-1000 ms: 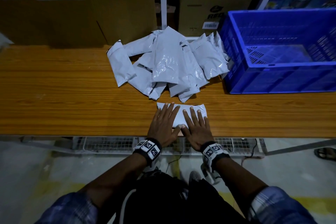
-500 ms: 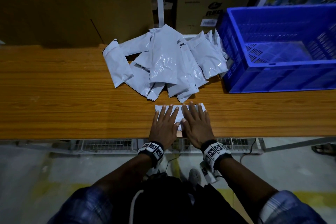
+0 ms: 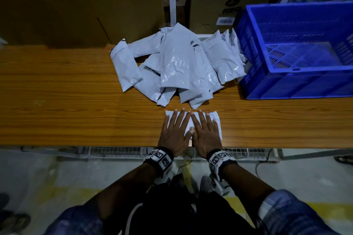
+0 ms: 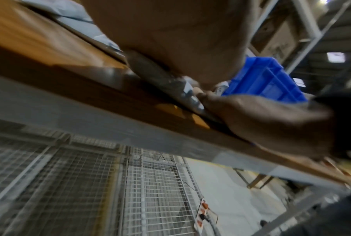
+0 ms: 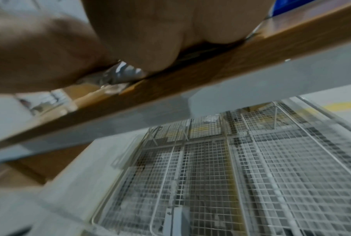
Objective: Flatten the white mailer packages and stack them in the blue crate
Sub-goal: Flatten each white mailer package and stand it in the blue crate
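Both hands, the left hand (image 3: 174, 131) and right hand (image 3: 205, 132), lie flat with straight fingers on one white mailer (image 3: 216, 120) at the desk (image 3: 66, 101) front edge, probably pressing air out; the blue crate (image 3: 248, 47) waits at right, beside the mailer pile (image 3: 177, 66).

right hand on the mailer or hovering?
Touching. The head view shows the right hand lying flat with straight fingers on the mailer; the right wrist view shows the palm pressed down on it at the table edge.

Checked wristbands (image 3: 159, 159); plaid sleeves (image 3: 286, 213)
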### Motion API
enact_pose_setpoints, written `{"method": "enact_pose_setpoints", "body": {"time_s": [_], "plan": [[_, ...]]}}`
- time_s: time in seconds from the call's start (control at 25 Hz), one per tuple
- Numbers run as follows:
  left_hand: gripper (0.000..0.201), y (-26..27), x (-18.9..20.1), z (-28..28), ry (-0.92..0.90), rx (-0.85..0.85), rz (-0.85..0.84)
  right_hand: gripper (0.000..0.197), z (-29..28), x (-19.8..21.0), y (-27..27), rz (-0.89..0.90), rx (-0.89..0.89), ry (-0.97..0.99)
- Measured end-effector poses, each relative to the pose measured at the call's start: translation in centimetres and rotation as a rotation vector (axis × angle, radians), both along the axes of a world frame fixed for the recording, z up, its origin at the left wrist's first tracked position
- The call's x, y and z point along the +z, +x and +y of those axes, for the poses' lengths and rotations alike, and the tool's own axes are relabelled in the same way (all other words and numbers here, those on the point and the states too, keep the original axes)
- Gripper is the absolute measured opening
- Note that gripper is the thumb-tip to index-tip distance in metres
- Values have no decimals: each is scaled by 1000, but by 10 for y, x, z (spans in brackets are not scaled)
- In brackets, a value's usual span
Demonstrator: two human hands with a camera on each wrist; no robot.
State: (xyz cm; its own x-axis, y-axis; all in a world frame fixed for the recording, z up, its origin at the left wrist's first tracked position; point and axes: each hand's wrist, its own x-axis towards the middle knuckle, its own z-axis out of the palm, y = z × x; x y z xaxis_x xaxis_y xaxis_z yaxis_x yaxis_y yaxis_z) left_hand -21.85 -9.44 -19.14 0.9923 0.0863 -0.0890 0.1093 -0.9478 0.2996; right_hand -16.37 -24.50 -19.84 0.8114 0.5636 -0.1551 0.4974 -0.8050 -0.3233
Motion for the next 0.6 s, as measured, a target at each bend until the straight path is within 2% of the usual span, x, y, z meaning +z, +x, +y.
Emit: {"method": "enact_pose_setpoints", "body": {"time_s": [0.12, 0.24, 0.32, 0.4, 0.48, 0.6], "plan": [[59, 0, -1, -7, 87, 17, -58, 61, -2, 0, 5, 78, 23, 33], [59, -2, -6, -11, 59, 47, -4, 63, -6, 2, 17, 216, 71, 78], [58, -2, -8, -10, 44, 49, 6, 62, -12, 9, 22, 298, 30, 174], [57, 0, -8, -9, 47, 46, 4, 58, -16, 14, 21, 223, -8, 183], [55, 3, -6, -8, 52, 46, 4, 55, -16, 18, 16, 97, 18, 109], [54, 2, -5, -7, 25, 41, 5, 54, -6, 13, 8, 116, 47, 75]]}}
